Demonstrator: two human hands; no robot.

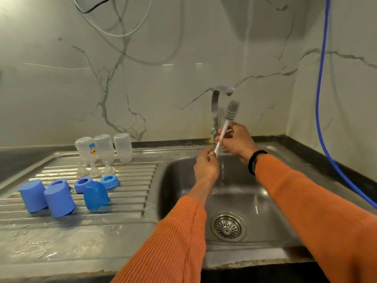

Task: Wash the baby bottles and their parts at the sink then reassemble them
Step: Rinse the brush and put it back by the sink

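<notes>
Brush: a bottle brush [226,123] with a white handle and grey bristle head is held tilted over the sink basin [183,180], its head just under the tap spout [226,89].
Right hand: the right hand [237,140] has its fingers curled round the middle of the handle.
Left hand: the left hand [206,166] pinches the handle's lower end between fingertips, just below and beside the right hand.
Water: a thin stream runs from the spout down past the hands into the basin.
Basin: steel, with a round strainer drain [228,226] near its front; both orange sleeves reach across the front rim.
Bottles: three clear bottles [104,147] stand upside down in a row at the back edge of the drainboard [126,193], close together, left of the basin.
Teats: clear teats [94,170] stand just in front of the bottles.
Rings: three blue collar rings [82,183] lie in a row in front of the teats.
Caps: three blue caps [59,199] sit mouth down toward the drainboard's front left, the right one [95,196] tilted.
Open room: the ribbed strip between the caps and the basin's left rim is bare, as is the wet flat ledge along the front.
Right edge: a blue hose [321,78] hangs down the wall and runs along the counter beside the basin's right rim.
</notes>
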